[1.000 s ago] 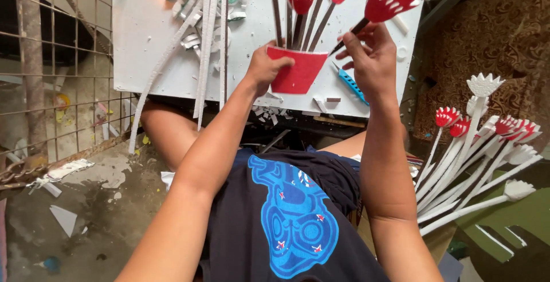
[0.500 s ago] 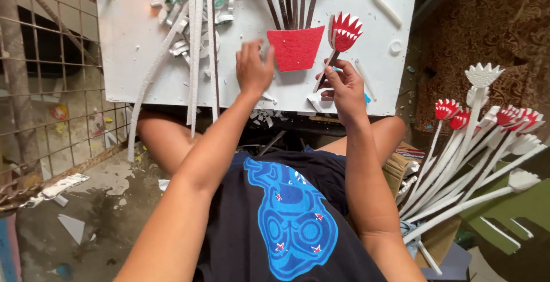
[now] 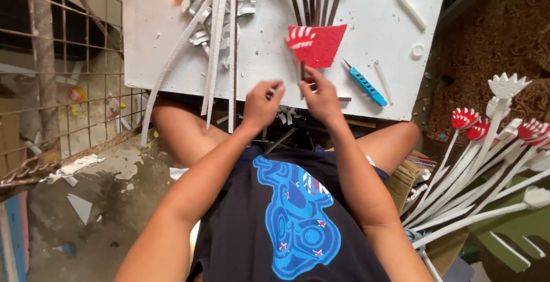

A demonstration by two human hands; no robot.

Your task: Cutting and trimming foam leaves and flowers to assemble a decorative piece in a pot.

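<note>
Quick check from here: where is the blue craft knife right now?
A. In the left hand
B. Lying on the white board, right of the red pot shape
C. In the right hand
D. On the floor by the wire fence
B: the blue craft knife lies flat on the white board, just right of the red pot shape, clear of both hands.

Open room across the white board surface point(image 3: 372, 36) toward its right edge, past the blue-handled craft knife point(image 3: 365, 85); blocked leftward by long white foam strips point(image 3: 220, 47) overhanging the near edge.
</note>
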